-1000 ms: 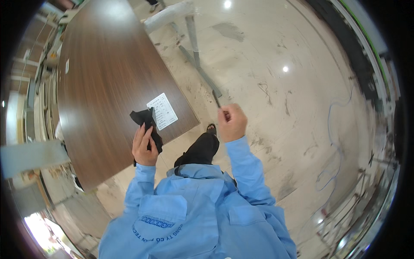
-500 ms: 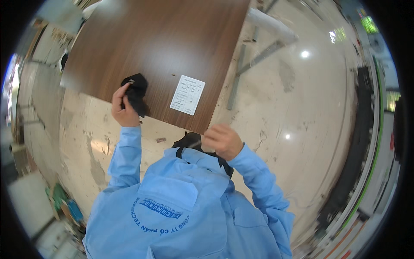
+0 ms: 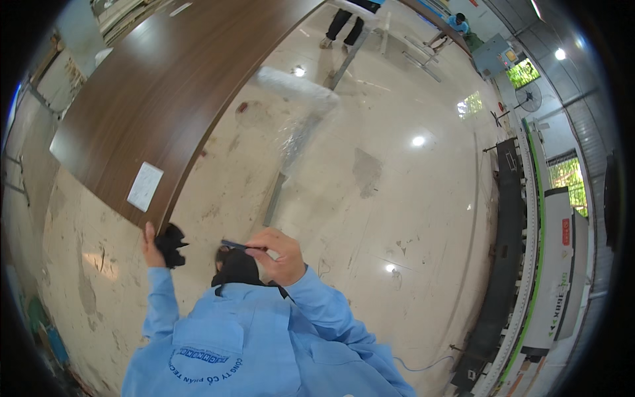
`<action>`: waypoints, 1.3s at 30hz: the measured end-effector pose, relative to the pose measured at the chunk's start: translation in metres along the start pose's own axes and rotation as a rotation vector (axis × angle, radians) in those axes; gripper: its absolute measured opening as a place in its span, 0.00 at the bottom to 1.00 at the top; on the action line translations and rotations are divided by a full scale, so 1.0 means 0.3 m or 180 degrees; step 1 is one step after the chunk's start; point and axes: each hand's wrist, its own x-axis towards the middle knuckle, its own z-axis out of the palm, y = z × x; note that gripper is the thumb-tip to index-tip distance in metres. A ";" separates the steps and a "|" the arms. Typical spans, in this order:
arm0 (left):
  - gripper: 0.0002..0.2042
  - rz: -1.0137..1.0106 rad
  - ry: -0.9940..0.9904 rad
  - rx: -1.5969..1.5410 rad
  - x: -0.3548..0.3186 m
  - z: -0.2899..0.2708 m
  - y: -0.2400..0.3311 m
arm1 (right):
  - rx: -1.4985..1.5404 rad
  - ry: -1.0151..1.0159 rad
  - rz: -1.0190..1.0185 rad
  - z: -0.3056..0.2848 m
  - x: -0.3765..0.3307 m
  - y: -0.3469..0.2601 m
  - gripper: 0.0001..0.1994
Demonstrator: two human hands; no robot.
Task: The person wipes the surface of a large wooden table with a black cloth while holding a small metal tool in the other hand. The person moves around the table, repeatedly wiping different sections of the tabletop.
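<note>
At the near corner of a brown wood-grain board point(image 3: 159, 99), my left hand point(image 3: 151, 248) is closed on a crumpled black cloth point(image 3: 172, 246). Its fingers touch the board's near corner, and the cloth hangs beside that corner. On the board close by lies a white printed label point(image 3: 145, 187). My right hand point(image 3: 281, 255) is in front of my body, apart from the board, pinching a slim dark pen-like tool point(image 3: 235, 245) that points left. Its exact kind cannot be made out.
Clear plastic wrap point(image 3: 297, 90) and a grey metal bar point(image 3: 275, 198) are on the floor right of the board. A person point(image 3: 345, 26) stands at the far end, another point(image 3: 456, 26) farther back. A long machine point(image 3: 552, 284) runs along the right side.
The view has swung right, so the board shows farther left. My left hand with the black cloth has gone from over the board to its near corner. The right hand's dark tool now shows clearly.
</note>
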 end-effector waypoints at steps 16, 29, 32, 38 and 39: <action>0.13 0.3072 0.1462 0.3437 0.614 0.956 0.459 | 0.0446 0.2522 0.3764 -1.654 -0.353 1.254 0.12; 0.15 0.3000 0.0684 0.4316 1.314 2.701 0.486 | -0.1368 0.0415 0.5929 -2.056 -0.205 1.636 0.31; 0.16 0.2568 0.1039 0.4834 1.471 3.007 0.488 | -0.1363 0.0402 0.5699 -2.266 0.007 1.768 0.26; 0.20 0.2663 0.1433 0.4713 1.702 3.501 0.474 | -0.2402 0.1388 0.5649 -3.113 0.492 1.953 0.22; 0.20 0.2493 0.1412 0.4670 1.741 3.577 0.474 | -0.2453 0.1965 0.5198 -3.286 0.663 2.011 0.22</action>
